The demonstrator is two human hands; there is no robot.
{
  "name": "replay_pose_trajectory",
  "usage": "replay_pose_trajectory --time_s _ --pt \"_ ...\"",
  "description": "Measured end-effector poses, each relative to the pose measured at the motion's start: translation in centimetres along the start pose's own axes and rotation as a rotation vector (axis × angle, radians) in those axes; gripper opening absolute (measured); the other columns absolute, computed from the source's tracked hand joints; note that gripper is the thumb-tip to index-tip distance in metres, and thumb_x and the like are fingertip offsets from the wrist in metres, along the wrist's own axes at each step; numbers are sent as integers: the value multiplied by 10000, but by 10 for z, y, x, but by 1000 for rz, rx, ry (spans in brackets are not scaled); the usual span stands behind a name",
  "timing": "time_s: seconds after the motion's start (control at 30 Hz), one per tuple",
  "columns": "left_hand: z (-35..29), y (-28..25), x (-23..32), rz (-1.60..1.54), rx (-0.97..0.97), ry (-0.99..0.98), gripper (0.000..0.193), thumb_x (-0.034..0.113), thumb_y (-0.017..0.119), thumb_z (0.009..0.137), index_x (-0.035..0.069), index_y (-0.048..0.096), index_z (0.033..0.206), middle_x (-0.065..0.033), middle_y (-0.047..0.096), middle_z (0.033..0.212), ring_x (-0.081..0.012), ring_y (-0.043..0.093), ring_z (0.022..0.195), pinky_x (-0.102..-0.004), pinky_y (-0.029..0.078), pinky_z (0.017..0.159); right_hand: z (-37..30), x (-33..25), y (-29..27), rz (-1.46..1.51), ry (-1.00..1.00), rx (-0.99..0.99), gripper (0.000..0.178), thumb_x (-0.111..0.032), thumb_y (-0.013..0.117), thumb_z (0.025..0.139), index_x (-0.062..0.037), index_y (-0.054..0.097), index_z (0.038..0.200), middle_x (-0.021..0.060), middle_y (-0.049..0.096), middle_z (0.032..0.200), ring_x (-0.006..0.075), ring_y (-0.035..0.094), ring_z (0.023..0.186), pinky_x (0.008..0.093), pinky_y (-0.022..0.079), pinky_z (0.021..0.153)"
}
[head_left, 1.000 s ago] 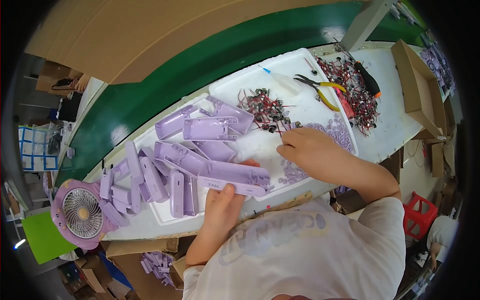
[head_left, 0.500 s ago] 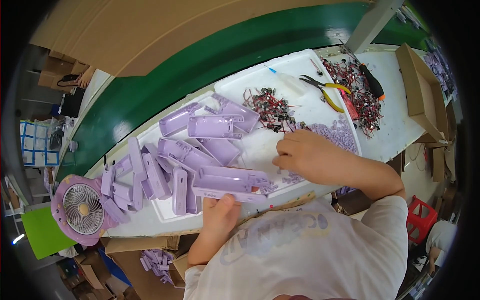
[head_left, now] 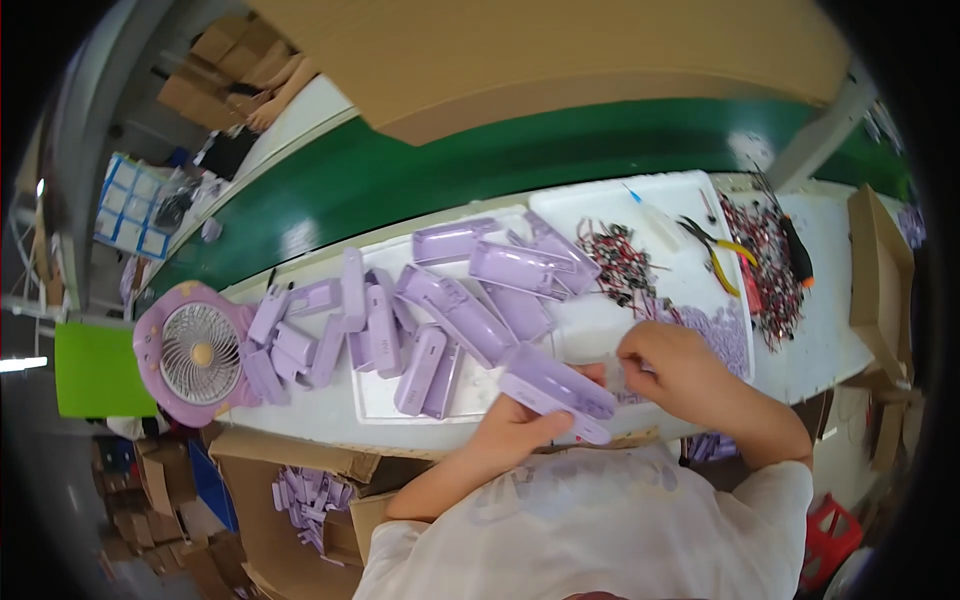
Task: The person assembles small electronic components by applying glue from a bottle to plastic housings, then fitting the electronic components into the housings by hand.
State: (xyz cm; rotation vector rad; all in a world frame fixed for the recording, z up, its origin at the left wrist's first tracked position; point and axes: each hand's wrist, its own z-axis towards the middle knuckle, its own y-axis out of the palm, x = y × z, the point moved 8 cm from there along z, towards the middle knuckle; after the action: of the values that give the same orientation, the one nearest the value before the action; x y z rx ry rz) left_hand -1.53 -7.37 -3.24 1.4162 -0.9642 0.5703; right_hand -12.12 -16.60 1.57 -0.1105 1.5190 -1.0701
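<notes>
My left hand (head_left: 520,428) is closed around the side of a lilac plastic housing (head_left: 552,384), a long open tray-like shell tilted down to the right. Its thumb presses on the near wall, and other fingertips show past the far side. Close to the housing's right end is my right hand (head_left: 672,368), its thumb and fingers pinched together. Whatever lies between those fingertips is too small to make out. Beyond the right hand, small lilac plastic pieces (head_left: 722,335) are spread on the white foam tray (head_left: 575,348). Several similar lilac shells (head_left: 455,310) lie to the left.
Wired black-and-red components (head_left: 615,262) are heaped behind my hands, with more at the right. Yellow-handled pliers (head_left: 722,262) and an orange-and-black screwdriver (head_left: 797,250) lie near them. A lilac fan (head_left: 200,353) stands at the left. Cardboard boxes (head_left: 875,290) flank the bench.
The view has swung, shifting the bench scene. My right hand has come from the small pieces to the housing's right end. The housing in my left hand has tilted downward to the right.
</notes>
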Motion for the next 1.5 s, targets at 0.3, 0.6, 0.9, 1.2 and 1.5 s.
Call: replay_pose_trajectory --time_s 0.3,0.6,0.9,1.2,1.5 --pt "29 22 0 25 55 44 589 372 642 808 14 434 1228 -147 450 1300 -260 422 1215 -402 351 989 -6 -12 -48 45 -210 231 121 -26 648 734 -22 609 848 94 605 769 259 583 674 327 468 570" --pt "18 24 4 -223 41 129 529 349 640 805 57 449 1203 -133 477 1261 -262 422 1217 -441 326 1014 -5 -26 -43 143 -228 254 114 11 668 721 -18 604 811 96 600 763 225 582 653 287 454 544" --pt "-23 17 14 35 90 192 552 275 659 792 30 403 1215 -177 469 1259 -279 451 1173 -438 348 990 -22 -64 -23 102 -269 245 102 24 641 712 -20 591 790 90 593 758 245 579 671 318 458 566" --pt "-20 -32 5 -156 294 333 435 172 539 872 4 376 1239 -193 436 1276 -286 437 1188 -403 375 988 -9 -20 -28 -223 -107 418 66 -10 628 726 -15 574 764 114 553 729 274 557 682 339 446 589" --pt "-7 -27 13 -127 353 391 457 265 556 878 33 401 1239 -180 436 1277 -286 431 1197 -417 364 999 -14 5 7 -375 -244 47 145 -64 608 701 -15 611 837 110 532 756 286 552 704 378 448 610"
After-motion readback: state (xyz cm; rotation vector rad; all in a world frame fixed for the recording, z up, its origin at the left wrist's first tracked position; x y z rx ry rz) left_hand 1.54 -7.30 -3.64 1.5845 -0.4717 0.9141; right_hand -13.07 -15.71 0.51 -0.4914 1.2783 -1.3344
